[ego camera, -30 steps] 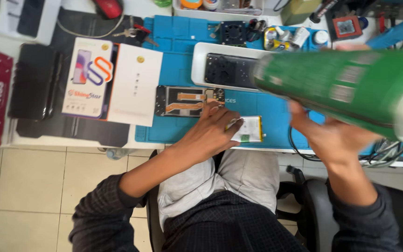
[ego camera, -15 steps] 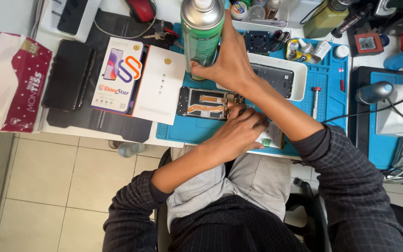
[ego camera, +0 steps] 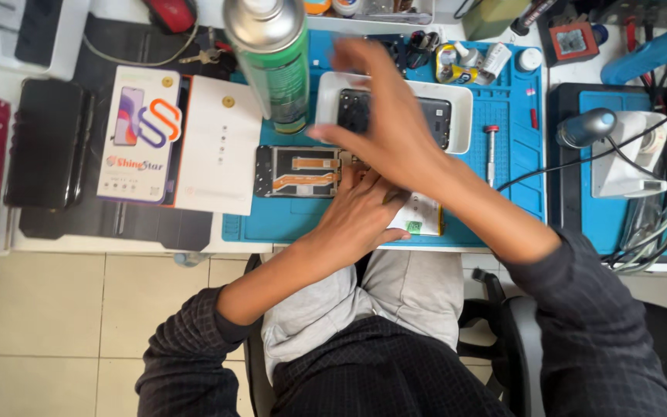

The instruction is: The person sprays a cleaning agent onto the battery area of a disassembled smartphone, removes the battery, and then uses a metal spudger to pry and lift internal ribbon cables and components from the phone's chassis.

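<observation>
The big blue mat covers the middle of the surface, so small parts have a soft place to lie. On its left side stands a tall green spray can, upright, just beside the white tray that keeps a dark phone back from sliding off. A white phone box lies to the left, with its lid next to it. The right hand hangs over the tray near the can, fingers spread and holding nothing. The left hand lies flat, fingers together, pressing down on the open phone frame and a white battery so they stay put. A small screwdriver lies right of the tray.
</observation>
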